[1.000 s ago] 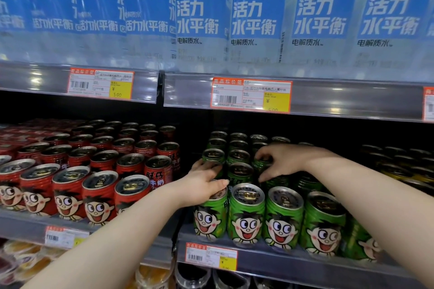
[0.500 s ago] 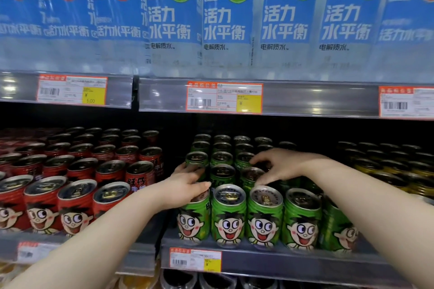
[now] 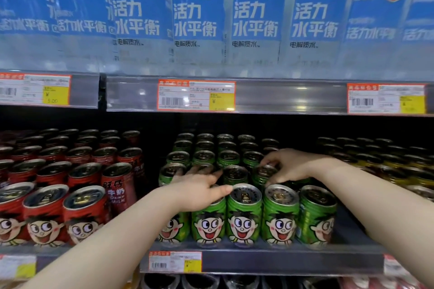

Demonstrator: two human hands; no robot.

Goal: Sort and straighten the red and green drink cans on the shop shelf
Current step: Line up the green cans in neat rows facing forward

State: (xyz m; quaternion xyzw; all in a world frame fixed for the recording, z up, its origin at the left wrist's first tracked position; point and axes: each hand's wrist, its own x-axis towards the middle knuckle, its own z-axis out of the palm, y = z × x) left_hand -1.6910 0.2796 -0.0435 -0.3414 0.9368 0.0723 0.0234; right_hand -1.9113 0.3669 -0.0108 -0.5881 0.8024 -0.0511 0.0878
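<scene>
Water bottles [image 3: 197, 19] fill the shelf above both hands; red cans [image 3: 47, 206] are packed left of the left hand [image 3: 199, 191], and green cans [image 3: 244, 218] stand in rows under both hands. The left hand lies palm-down on a front green can [image 3: 207, 220], fingers blurred, grip can't tell. The right hand [image 3: 291, 166] has its fingers curled down, pinching the rim of a second-row green can [image 3: 260, 179].

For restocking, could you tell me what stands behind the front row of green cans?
More green cans in rows, tops showing. The left hand and right hand cover some; the far back is too dark.
</scene>
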